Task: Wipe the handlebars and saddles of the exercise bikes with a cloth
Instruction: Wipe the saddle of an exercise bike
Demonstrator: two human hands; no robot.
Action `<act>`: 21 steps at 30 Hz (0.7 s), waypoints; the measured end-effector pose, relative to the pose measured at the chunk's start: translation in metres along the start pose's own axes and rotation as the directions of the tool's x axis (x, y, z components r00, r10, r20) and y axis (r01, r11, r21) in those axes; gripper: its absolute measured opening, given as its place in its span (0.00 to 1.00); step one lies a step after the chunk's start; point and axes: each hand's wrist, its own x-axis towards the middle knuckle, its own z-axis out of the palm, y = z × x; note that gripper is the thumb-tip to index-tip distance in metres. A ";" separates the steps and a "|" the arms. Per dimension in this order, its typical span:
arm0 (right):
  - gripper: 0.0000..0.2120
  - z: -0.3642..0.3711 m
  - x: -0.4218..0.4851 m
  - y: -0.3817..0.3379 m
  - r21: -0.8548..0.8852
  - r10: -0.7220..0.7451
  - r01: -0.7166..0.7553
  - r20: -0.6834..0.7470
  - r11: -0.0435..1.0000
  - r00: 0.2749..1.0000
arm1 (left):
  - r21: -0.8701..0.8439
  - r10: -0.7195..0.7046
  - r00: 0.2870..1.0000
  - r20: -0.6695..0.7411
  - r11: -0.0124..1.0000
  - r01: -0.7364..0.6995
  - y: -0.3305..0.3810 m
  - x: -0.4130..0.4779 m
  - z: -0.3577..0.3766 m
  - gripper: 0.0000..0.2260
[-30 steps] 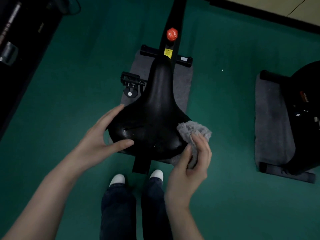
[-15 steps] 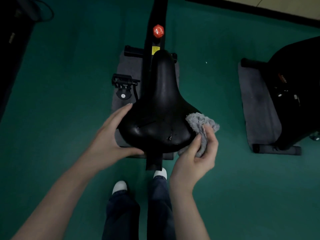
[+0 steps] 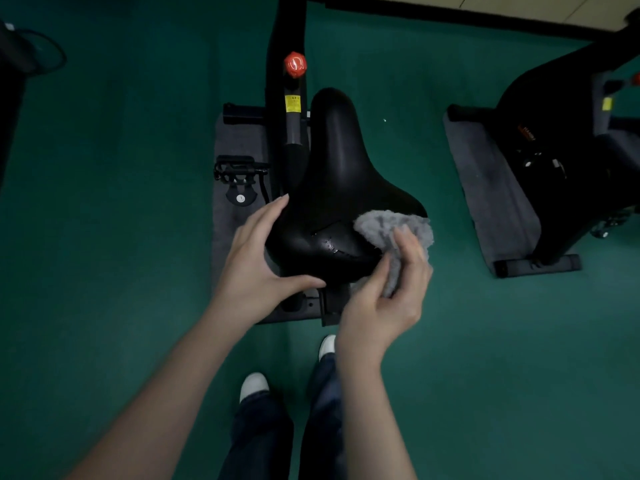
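Here's the left hand [image 3: 256,268] spread wide, fingers flat along the left flank of the glossy black padded bike saddle [image 3: 339,188], thumb against its rear edge. The right hand [image 3: 384,303] pinches the fluffy grey cloth [image 3: 394,226] between thumb and fingers, pressing it onto the saddle's rear right corner.

On my feed both forearms [image 3: 166,393] are bare from the bottom edge to the left hand [image 3: 254,271] and right hand [image 3: 379,310]. Below them I see dark blue jeans [image 3: 259,441], creased at the hems, and shoes [image 3: 254,384] with rounded white toes.
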 end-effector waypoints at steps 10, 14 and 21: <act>0.11 0.011 -0.007 -0.010 -0.112 -0.165 0.173 0.077 0.979 0.983 | -0.058 -0.039 0.999 -0.021 0.998 0.038 -0.007 -0.002 0.003 0.50; 0.12 0.001 0.004 0.001 -0.134 -0.340 0.379 0.245 0.916 0.908 | -0.124 -0.078 0.996 -0.039 0.990 0.073 -0.010 -0.004 0.007 0.52; 0.16 -0.008 -0.008 0.004 -0.041 -0.465 0.527 0.414 0.849 0.782 | -0.240 -0.140 0.985 -0.098 0.964 0.113 -0.014 -0.014 0.014 0.45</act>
